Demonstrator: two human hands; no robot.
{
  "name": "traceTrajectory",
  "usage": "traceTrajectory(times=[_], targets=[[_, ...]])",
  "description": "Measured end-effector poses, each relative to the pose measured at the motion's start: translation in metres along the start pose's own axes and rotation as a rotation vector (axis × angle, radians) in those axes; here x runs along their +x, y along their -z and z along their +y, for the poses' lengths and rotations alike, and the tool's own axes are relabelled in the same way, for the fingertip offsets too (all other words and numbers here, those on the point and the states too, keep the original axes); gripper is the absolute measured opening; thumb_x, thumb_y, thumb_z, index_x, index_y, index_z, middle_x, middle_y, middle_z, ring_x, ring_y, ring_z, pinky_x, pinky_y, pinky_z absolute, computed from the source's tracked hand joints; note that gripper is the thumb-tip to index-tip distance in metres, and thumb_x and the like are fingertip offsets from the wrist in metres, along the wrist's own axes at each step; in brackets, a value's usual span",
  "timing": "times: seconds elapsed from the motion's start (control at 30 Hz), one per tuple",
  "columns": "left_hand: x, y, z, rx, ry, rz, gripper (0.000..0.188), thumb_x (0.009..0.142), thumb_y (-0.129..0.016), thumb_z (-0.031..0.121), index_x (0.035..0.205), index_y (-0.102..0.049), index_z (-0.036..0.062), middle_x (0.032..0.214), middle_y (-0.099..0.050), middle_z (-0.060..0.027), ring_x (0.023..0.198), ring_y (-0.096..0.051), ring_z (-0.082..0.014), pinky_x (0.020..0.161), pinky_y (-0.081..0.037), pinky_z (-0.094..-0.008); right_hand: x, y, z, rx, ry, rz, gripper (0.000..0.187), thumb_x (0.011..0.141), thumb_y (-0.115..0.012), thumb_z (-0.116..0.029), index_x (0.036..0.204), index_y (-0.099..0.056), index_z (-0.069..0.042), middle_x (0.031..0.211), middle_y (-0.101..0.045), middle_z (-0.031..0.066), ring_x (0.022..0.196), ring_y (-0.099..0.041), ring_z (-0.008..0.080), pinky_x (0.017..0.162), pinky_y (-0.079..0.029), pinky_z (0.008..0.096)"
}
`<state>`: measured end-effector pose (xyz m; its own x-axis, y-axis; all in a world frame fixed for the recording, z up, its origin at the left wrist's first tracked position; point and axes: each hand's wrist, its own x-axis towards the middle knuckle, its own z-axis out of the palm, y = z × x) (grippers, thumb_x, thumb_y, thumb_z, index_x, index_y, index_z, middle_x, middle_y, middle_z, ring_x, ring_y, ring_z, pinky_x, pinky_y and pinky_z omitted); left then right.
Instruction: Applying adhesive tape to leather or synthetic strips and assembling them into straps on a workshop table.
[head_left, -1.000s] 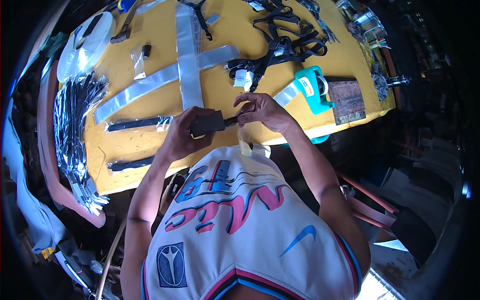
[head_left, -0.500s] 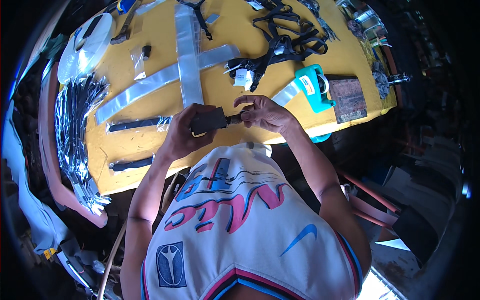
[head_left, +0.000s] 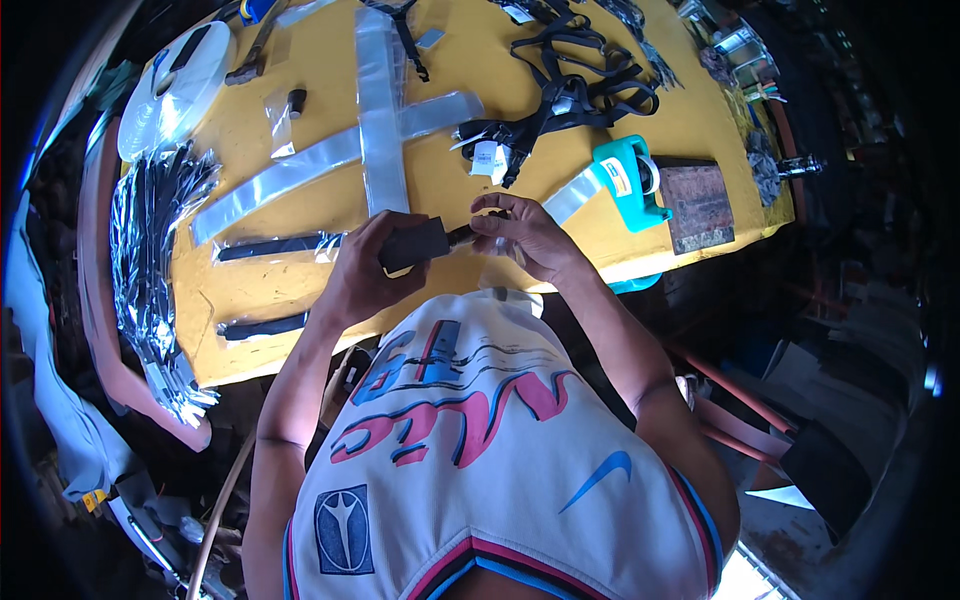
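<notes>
At the table's near edge, my left hand [head_left: 352, 268] is closed around a flat black rectangular piece [head_left: 415, 246], perhaps a folded strap. A narrow dark end [head_left: 461, 236] sticks out of it to the right. My right hand [head_left: 540, 238] pinches that end between thumb and fingers. Some clear plastic [head_left: 498, 266] shows just below the right fingertips; whether it is held cannot be told. Left of my left hand lie two black strips in clear sleeves, an upper strip [head_left: 280, 247] and a lower strip [head_left: 265, 327].
Long clear plastic sleeving [head_left: 381, 150] crosses the yellow table [head_left: 445, 180]. A teal tape dispenser [head_left: 632, 195] stands beside a dark block [head_left: 700, 205]. Black webbing straps [head_left: 560, 100] lie tangled farther back. At left are bagged black strips [head_left: 150, 245], a white roll [head_left: 170, 100] and a hammer [head_left: 250, 62].
My right hand has shifted slightly left, its fingers more curled over the narrow end. Clear plastic now shows more plainly under its fingertips. My left hand keeps its hold almost unchanged.
</notes>
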<state>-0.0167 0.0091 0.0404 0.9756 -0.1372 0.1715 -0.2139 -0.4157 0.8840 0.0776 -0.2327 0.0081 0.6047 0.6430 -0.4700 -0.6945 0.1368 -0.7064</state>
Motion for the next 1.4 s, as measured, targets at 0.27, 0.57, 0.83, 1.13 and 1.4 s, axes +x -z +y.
traceTrajectory(times=[0.27,0.57,0.83,1.13,1.4], targets=[[0.000,0.000,0.003,-0.023,-0.019,-0.015,0.045,0.077,-0.079,0.011,0.117,-0.060,0.0005,0.105,-0.068,-0.0154,0.094,-0.071,-0.0292,0.081,-0.056,-0.0350,-0.009,-0.016,0.003,0.019,0.072,0.125,0.026,0.088,-0.074,-0.008,0.109,-0.060,-0.003,0.097,-0.071,0.0125,0.081,-0.073,0.0211,0.074,-0.062,0.0289],[-0.001,-0.007,0.002,-0.043,0.009,0.024,0.038,0.085,-0.072,0.012,0.118,-0.060,-0.0023,0.098,-0.068,-0.0127,0.093,-0.068,-0.0198,0.084,-0.052,-0.0309,-0.012,-0.019,0.001,0.014,0.106,0.110,0.025,0.089,-0.073,-0.010,0.108,-0.059,-0.003,0.097,-0.071,0.0122,0.082,-0.074,0.0217,0.076,-0.061,0.0279],[-0.008,-0.008,-0.003,-0.234,0.117,0.111,0.034,0.081,-0.067,0.004,0.114,-0.058,0.0002,0.091,-0.065,-0.0111,0.076,-0.065,-0.0171,0.069,-0.051,-0.0293,-0.014,-0.021,0.001,0.013,0.098,0.120,0.023,0.088,-0.073,-0.009,0.107,-0.061,-0.003,0.094,-0.070,0.0109,0.081,-0.073,0.0208,0.076,-0.061,0.0292],[-0.009,-0.012,-0.004,-0.177,0.113,0.213,0.029,0.080,-0.066,0.003,0.108,-0.059,-0.0009,0.081,-0.062,-0.0070,0.071,-0.059,-0.0124,0.065,-0.048,-0.0265,-0.015,-0.026,0.003,-0.020,0.154,0.107,0.021,0.090,-0.071,-0.009,0.105,-0.059,0.000,0.098,-0.067,0.0122,0.084,-0.073,0.0215,0.079,-0.061,0.0272],[-0.012,-0.010,-0.017,-0.261,0.163,0.147,0.025,0.083,-0.066,0.003,0.108,-0.060,-0.0012,0.084,-0.067,-0.0080,0.075,-0.063,-0.0101,0.069,-0.050,-0.0255,-0.015,-0.030,0.002,-0.027,0.139,0.093,0.022,0.091,-0.070,-0.011,0.105,-0.059,0.001,0.098,-0.067,0.0125,0.085,-0.073,0.0217,0.079,-0.061,0.0271]])
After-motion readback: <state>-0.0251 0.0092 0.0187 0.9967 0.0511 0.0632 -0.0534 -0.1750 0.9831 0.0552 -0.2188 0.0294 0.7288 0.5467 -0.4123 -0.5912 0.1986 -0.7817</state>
